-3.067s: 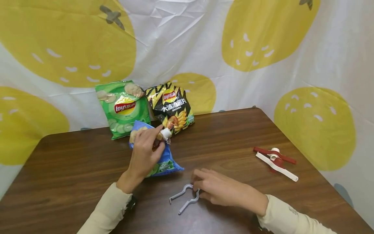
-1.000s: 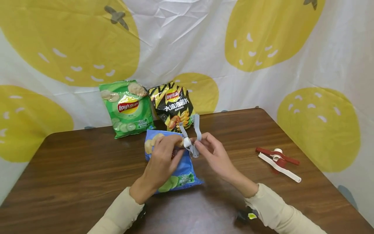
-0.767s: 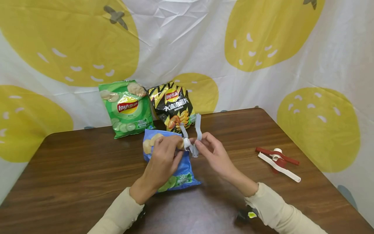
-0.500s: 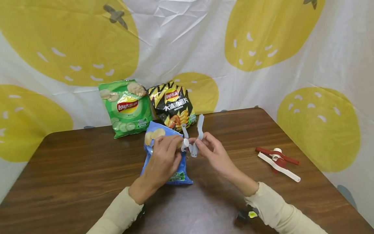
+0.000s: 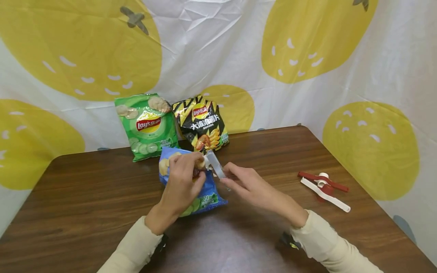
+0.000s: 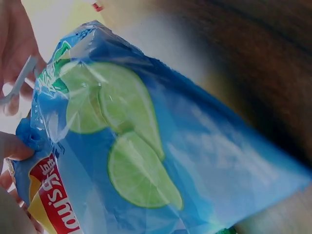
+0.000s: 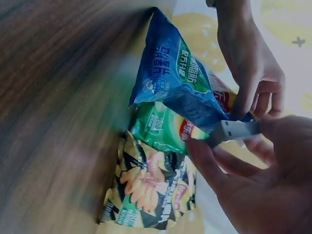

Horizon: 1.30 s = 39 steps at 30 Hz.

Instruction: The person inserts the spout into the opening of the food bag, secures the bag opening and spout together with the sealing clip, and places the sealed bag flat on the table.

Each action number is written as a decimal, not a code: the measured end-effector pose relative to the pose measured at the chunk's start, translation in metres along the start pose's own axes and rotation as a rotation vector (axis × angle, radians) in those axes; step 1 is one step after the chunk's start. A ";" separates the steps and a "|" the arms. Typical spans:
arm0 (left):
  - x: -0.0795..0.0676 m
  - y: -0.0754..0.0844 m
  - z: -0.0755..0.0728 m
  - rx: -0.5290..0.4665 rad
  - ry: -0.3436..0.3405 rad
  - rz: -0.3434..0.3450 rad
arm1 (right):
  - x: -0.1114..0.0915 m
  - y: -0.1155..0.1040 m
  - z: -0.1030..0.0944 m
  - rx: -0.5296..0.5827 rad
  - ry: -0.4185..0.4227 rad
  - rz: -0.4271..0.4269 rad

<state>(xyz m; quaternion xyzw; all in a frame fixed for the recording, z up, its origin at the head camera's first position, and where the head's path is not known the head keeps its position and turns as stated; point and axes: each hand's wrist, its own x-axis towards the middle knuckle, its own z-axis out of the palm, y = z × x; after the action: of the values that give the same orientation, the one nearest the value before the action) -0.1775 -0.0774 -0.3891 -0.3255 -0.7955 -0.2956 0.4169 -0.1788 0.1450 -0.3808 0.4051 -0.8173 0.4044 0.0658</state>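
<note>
My left hand point(image 5: 181, 182) pinches the gathered top of a blue Lay's chip bag point(image 5: 208, 187). A small white cap-like piece point(image 5: 207, 162) sticks out beyond its fingers. My right hand point(image 5: 254, 187) grips a grey bag clip point(image 5: 216, 163) between thumb and fingers, tilted left, up against that white piece. In the right wrist view, the grey clip point(image 6: 22, 80) also appears in the left wrist view beside the bag's lime-printed front point(image 6: 122, 122). Fingers and foil hide whether the clip surrounds the bag's neck.
Behind, a green Lay's bag point(image 5: 150, 131) and a black Lay's bag point(image 5: 201, 121) lean on the patterned cloth point(image 5: 205, 57). A red bag clip point(image 5: 336, 185) and a white one point(image 5: 326, 195) lie together on the brown table's point(image 5: 273, 155) right side.
My right hand has lifted the grey clip off the table to the bag's top. Since half a second ago, the clip has tilted left against the white piece; the bag has shifted slightly left.
</note>
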 end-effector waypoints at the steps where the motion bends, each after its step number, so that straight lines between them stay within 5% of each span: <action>1: 0.000 0.000 -0.001 -0.013 -0.001 -0.006 | -0.001 -0.002 0.000 -0.026 -0.032 -0.012; 6: 0.000 0.004 0.001 -0.119 -0.031 -0.066 | -0.002 -0.007 0.005 -0.055 -0.097 -0.085; 14: 0.000 0.015 0.000 -0.283 -0.060 -0.200 | 0.000 -0.009 0.013 0.040 0.085 -0.062; 27: 0.002 0.025 0.003 -0.236 -0.043 -0.213 | -0.003 -0.012 0.028 0.283 0.374 0.063; 39: -0.001 0.027 0.005 -0.217 -0.012 -0.226 | -0.003 -0.016 0.025 0.285 0.372 0.148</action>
<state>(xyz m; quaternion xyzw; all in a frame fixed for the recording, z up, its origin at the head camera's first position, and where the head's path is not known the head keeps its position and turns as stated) -0.1588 -0.0574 -0.3867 -0.2788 -0.7930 -0.4229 0.3384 -0.1605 0.1234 -0.3888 0.2678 -0.7532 0.5870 0.1278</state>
